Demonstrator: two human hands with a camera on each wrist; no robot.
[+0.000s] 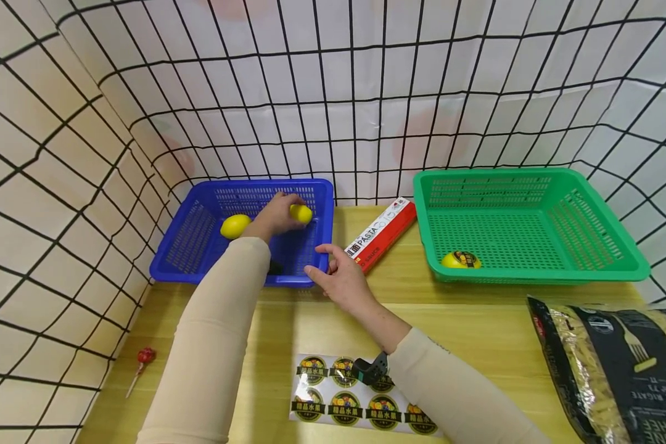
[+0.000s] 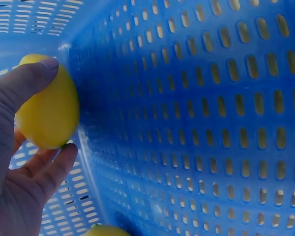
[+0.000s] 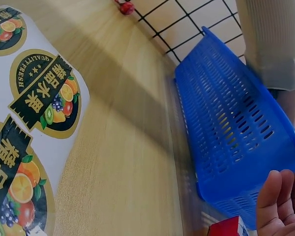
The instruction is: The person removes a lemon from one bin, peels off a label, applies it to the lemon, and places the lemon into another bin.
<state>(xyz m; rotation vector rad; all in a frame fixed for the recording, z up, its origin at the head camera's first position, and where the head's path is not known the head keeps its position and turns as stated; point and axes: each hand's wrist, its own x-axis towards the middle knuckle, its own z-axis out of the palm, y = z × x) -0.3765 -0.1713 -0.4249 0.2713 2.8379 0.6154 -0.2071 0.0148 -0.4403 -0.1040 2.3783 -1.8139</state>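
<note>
I'd call the blue basket (image 1: 296,254) and green basket (image 1: 499,237) smooth plastic, lightly shiny. The held lemon (image 2: 51,115) looks smooth, softly glossy. I see polished-looking wood on the table (image 1: 277,345), shiny film on the pasta bag (image 1: 616,376), matt cloth sleeves (image 1: 216,345).

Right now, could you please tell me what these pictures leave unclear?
Dark thing in the blue basket, head view: partly behind the left sleeve, unidentifiable.
Sticker sheet, head view: partly behind the right sleeve.
Pasta bag, head view: cut off by the bottom edge.
Lower lemon, left wrist view: cut off by the bottom edge.
Right fingers, right wrist view: cut off by the right edge.
</note>
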